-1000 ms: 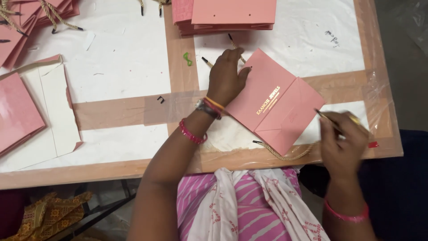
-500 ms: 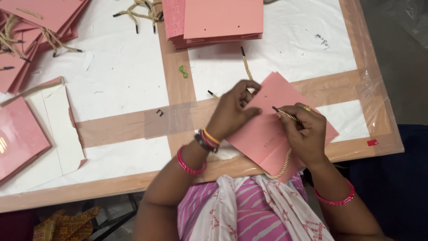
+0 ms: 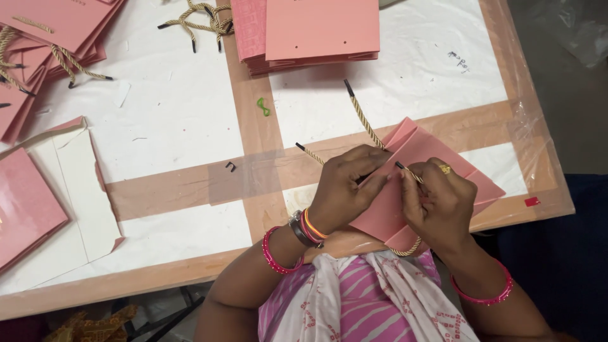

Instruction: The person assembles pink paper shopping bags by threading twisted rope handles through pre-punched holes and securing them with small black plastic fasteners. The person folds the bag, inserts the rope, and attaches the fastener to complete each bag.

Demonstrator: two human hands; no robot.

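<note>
A folded pink paper bag (image 3: 437,164) lies tilted at the near edge of the table. My left hand (image 3: 347,187) grips the bag's upper edge from the left. My right hand (image 3: 437,202) pinches the black-tipped end of a beige twisted cord (image 3: 405,172) against the bag; the cord loops down under my right hand. A second beige cord (image 3: 362,114) sticks out from the bag's top toward the far side, and a short cord end (image 3: 309,152) shows left of my left hand.
A stack of flat pink bags (image 3: 316,31) sits at the far middle. More pink bags with cord handles (image 3: 44,38) lie at the far left, loose cords (image 3: 196,19) beside them. A pink bag (image 3: 25,209) on white card (image 3: 69,183) lies at the left. White paper and brown tape cover the table (image 3: 177,190).
My right hand came in from the table's right edge with a cord and now holds its tip at the bag. The bag has been drawn nearer and lifted between both hands.
</note>
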